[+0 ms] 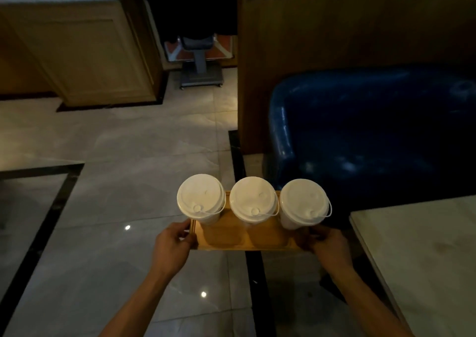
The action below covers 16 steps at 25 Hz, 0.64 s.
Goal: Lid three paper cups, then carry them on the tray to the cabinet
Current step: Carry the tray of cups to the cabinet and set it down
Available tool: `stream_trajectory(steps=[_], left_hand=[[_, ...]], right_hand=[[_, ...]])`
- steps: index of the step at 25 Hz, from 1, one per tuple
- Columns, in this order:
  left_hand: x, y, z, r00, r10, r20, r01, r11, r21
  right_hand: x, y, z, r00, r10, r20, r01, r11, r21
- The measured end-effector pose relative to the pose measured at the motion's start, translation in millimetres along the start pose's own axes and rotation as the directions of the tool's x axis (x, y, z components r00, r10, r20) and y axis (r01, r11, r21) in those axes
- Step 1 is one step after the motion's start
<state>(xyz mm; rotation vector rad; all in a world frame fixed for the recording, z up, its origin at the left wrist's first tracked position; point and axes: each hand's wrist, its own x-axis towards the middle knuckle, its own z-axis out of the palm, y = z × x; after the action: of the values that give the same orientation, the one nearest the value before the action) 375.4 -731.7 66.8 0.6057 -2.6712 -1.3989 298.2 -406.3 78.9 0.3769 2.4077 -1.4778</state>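
Three white paper cups stand in a row on a wooden tray, each with a white lid on: the left cup, the middle cup and the right cup. The tray is held in the air over the tiled floor. My left hand grips the tray's left end. My right hand grips its right end, partly behind the right cup.
A blue padded seat with a wooden partition behind it fills the right. A pale marble table is at the lower right. Wooden cabinets stand at the back left, a wheeled grey stand in the gap.
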Motion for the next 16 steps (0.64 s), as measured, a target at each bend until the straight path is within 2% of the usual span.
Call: stream_trajectory(steps=[5,9,14,16], left_hand=[[-21.7,-49.1,-55.9,0.994,-0.079,-0.069,0.077,0.996,-0.033],[-47.2,-81.7,-94.7,0.983,-0.132,-0.125,0.130,0.991,-0.026],[-76.2,-119.2,-139.7,0.939,-0.252,-0.233,0.250,0.968,-0.036],[-88.8,-131.6,-155.9,0.917,-0.283,-0.281,0.283,0.958,-0.042]], right_hand=[[-10.8,-27.2,62.3,0.993,-0.042,0.110,0.050,0.996,-0.071],[-13.1,-45.2,113.8,0.983,-0.098,0.157,0.130,0.969,-0.212],[-26.2,-74.5,174.0,0.930,-0.204,0.305,0.303,0.896,-0.324],[-31.3,-85.4,198.5,0.902,-0.246,0.355,0.356,0.890,-0.287]])
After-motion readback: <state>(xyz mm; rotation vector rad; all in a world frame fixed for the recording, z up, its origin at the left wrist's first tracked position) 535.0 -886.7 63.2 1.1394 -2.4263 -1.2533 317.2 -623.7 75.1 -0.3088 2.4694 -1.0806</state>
